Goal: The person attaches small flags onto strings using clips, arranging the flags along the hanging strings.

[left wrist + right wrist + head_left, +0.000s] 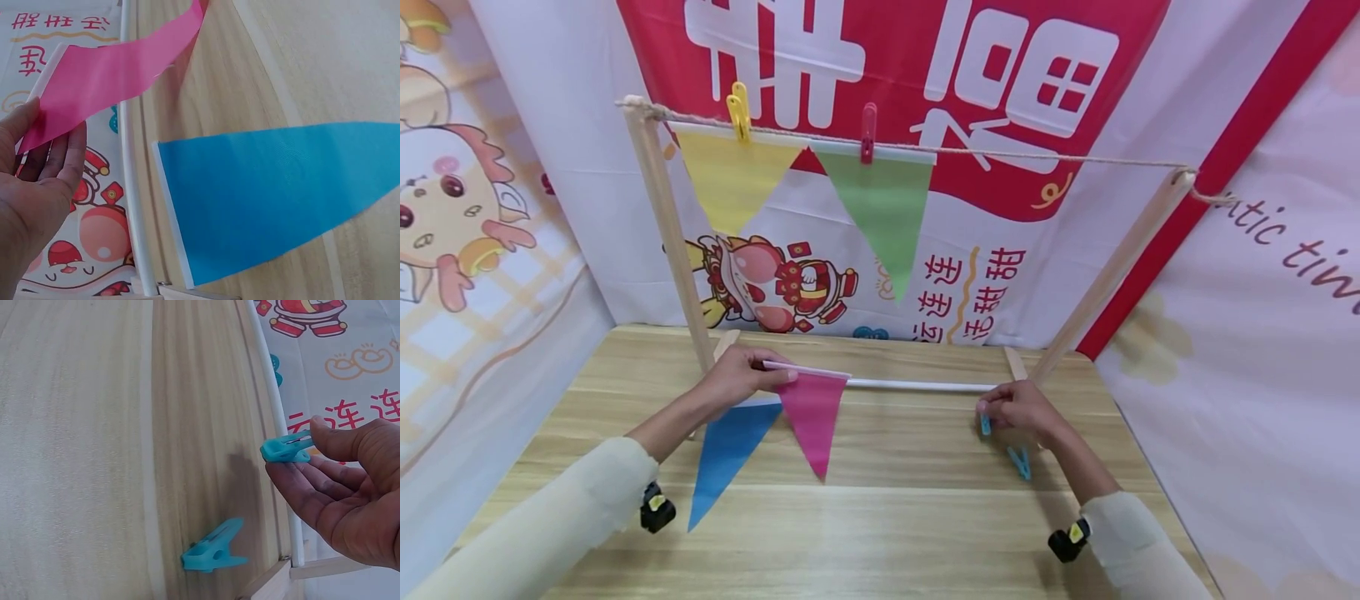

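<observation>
- Here the left hand (741,377) pinches the pink flag (811,417) by its white top edge; that edge runs sideways and the tip points down at the table (910,533).
- The blue flag (726,450) lies flat just below that grip.
- The right hand (1021,408) pinches a blue peg (286,449), its long axis lying level.
- A second peg (212,547) lies beside it, with bare wood beyond.

The head camera looks forward and down over the table (910,533). Both wrist cameras sit close (sharing its wooden surface).
</observation>
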`<state>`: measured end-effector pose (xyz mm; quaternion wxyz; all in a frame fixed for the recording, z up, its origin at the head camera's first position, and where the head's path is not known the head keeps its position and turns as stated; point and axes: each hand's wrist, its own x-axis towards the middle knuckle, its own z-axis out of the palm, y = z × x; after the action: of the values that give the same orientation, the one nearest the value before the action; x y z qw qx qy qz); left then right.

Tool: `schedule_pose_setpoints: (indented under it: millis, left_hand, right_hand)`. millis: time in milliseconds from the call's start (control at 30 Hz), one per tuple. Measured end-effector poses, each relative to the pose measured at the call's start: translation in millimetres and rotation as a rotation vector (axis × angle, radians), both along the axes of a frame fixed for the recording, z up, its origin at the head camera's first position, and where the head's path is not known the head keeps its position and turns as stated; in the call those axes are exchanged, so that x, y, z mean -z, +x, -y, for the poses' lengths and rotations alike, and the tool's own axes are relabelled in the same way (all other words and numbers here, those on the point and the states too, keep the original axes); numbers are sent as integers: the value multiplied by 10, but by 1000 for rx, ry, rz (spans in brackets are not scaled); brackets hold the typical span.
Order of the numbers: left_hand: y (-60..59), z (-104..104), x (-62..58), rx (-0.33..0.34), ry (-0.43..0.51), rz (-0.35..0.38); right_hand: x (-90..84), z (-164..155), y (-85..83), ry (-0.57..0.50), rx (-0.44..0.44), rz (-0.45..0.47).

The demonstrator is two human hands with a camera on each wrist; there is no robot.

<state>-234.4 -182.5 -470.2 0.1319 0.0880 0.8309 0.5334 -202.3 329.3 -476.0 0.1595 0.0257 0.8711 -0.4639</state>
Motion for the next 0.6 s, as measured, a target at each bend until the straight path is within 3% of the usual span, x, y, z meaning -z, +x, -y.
schedule_pose_setpoints:
  millis: [233,600]
  left_hand:
    - [30,-87,-113,41,27,-38]
    - [82,-218,-225,50,52,-40]
  right_hand:
    - [-94,10,-21,-30,-54,-2]
    - [-146,54,-75,-165,73,-9]
